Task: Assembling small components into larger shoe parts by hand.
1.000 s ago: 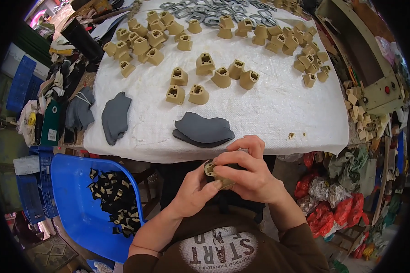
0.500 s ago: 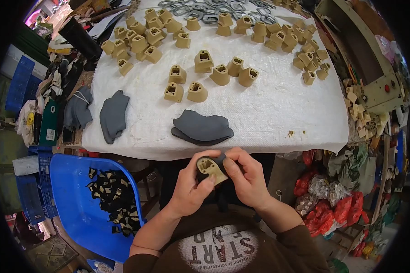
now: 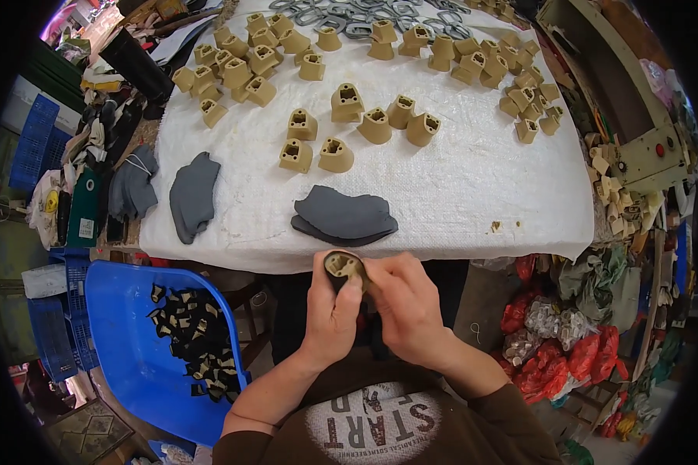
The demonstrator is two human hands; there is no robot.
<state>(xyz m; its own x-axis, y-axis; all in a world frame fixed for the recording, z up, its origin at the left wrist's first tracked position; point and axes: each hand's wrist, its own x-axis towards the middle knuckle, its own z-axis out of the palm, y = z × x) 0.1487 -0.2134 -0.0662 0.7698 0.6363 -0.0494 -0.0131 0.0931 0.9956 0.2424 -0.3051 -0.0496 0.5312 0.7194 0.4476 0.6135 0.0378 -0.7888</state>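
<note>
In front of the table edge, my left hand [image 3: 327, 322] is closed around a tan shoe heel [image 3: 338, 266], its hollowed, holed end turned up. A thin dark covering wraps the heel's outer side. My right hand [image 3: 408, 310] presses against the heel's right side with curled fingers; its fingertips are partly hidden. Just beyond my hands lies a stack of dark grey curved cut pieces [image 3: 345, 215] on the white cloth [image 3: 457, 205]. Several bare tan heels [image 3: 335, 156] stand farther back.
A blue basin [image 3: 120, 349] at lower left holds several black-covered heels [image 3: 198, 333]. More dark pieces [image 3: 194, 198] lie at the cloth's left. Grey ring-shaped parts [image 3: 364, 15] cover the far end. Red plastic bags [image 3: 547, 372] sit at lower right, beside a metal machine frame [image 3: 644, 147] higher up.
The heel has moved slightly left and up and turned in my hands. My right hand has shifted from the top of the covering to the heel's right side.
</note>
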